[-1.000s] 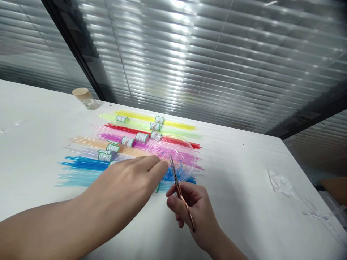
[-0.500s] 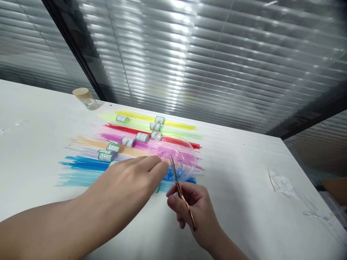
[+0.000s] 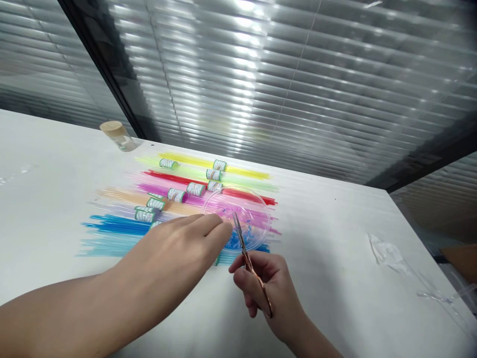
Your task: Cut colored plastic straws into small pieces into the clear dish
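My left hand (image 3: pixel 186 248) is closed, its back toward me, beside the near left rim of a clear round plastic bowl (image 3: pixel 268 223). Its fingertips are hidden, and whatever they pinch cannot be seen. In my right hand (image 3: pixel 274 288) is a pair of scissors (image 3: pixel 244 252) with copper-coloured handles, the blades pointing up and away over the bowl, near the left fingers. Small blue pieces (image 3: pixel 233 241) lie in the bowl, with a few pink or purple ones. Under and around it spread bundles of thin coloured straws, among them blue ones (image 3: pixel 115 223) and red ones (image 3: pixel 167 177).
Paper bands (image 3: pixel 196 189) wrap several bundles. A jar with a wooden lid (image 3: pixel 124 141) stands at the back left of the white table (image 3: pixel 328 219). Crumpled clear plastic (image 3: pixel 387 253) lies at the right. Window blinds (image 3: pixel 223 74) rise behind the table's far edge.
My right thumb and the scissors' handles have shifted slightly to the right. The left hand and the bowl stay in nearly the same place.
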`<state>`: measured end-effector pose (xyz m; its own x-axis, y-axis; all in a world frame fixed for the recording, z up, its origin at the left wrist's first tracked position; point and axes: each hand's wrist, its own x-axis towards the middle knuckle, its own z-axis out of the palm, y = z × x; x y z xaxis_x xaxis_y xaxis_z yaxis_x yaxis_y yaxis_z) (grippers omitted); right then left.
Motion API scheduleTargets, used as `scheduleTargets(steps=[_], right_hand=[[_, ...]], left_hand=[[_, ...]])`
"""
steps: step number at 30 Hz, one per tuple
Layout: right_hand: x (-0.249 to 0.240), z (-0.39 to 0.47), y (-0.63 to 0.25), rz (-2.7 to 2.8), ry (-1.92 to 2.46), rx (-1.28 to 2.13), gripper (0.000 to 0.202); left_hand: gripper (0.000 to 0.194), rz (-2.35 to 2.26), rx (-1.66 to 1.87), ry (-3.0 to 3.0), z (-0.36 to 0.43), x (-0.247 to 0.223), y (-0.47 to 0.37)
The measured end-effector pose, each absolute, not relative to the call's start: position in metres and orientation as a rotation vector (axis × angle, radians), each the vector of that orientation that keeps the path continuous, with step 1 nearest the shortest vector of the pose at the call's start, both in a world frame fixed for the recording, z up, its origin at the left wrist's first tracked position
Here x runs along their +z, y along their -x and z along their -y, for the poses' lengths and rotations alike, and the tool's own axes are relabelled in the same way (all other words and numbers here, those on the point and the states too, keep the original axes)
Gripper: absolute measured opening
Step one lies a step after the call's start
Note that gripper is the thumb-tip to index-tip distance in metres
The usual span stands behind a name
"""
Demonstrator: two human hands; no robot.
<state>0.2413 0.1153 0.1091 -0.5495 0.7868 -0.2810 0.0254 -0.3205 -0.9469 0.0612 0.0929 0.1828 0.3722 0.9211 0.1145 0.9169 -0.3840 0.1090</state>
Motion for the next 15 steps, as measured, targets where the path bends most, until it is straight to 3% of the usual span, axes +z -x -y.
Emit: scheduleTargets(steps=[15], right_hand=[[0.1092,-0.1165,-0.2410,1.410,1.082,1.921,0.043]], left_hand=[[0.020,-1.727,0.139,-2.518,-0.0909,0.1827,-0.0610]])
